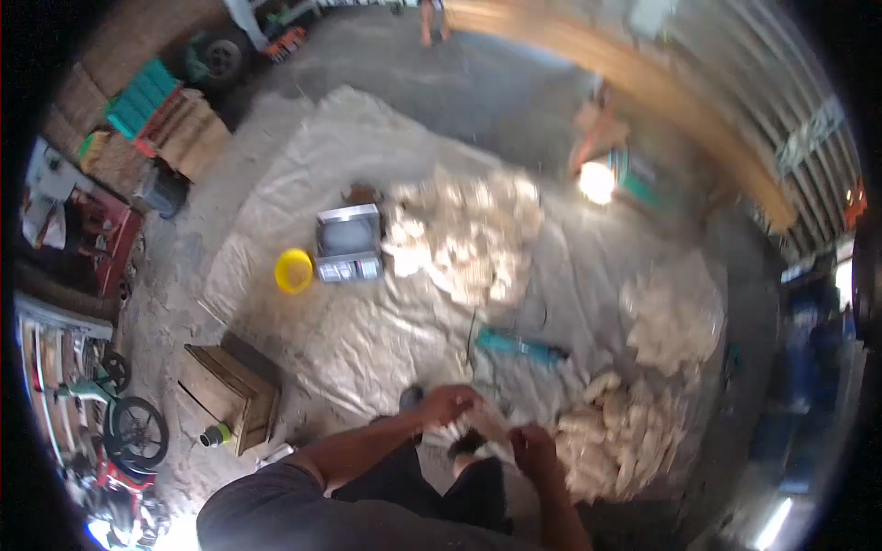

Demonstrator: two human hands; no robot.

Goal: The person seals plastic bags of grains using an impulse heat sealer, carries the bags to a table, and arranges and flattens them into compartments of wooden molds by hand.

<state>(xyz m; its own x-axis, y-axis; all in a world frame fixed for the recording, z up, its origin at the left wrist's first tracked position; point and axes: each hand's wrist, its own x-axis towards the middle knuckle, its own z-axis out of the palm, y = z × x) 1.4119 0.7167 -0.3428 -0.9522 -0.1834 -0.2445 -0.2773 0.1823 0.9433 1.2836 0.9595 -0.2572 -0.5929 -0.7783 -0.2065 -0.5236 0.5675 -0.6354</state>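
Both hands are up in front of the torso, above the near edge of the sheet (340,321) on the floor. Left hand (450,406): thumb and fingers together, clamped on one end of a thin pale piece (491,422). Right hand (535,450): fingers curled in, clamped on the other end. Piece spans the gap between the hands; blurred, can't tell the material.

Nearest to the hands: teal tool (521,347) lying on the sheet just beyond them, dark cord (470,338) beside its left end. To the right, toward the sheet's near right corner, a heap of pale lumpy bundles (617,441). Beyond that, by the right edge, a flatter pale pile (673,312).

Mid-sheet, toward the far edge: big pale heap (469,239), brightly lit in patches. Grey box (349,243) sits just left of it, yellow bucket (294,272) left of the box, contents too blurred to name.

Off the sheet: wooden box (234,397) on the floor outside the near left edge, green-and-black cup (215,435) by its near side. Lit lamp (597,182) past the far edge, right side. Another person's legs (434,23) at the top, well apart from the hands.
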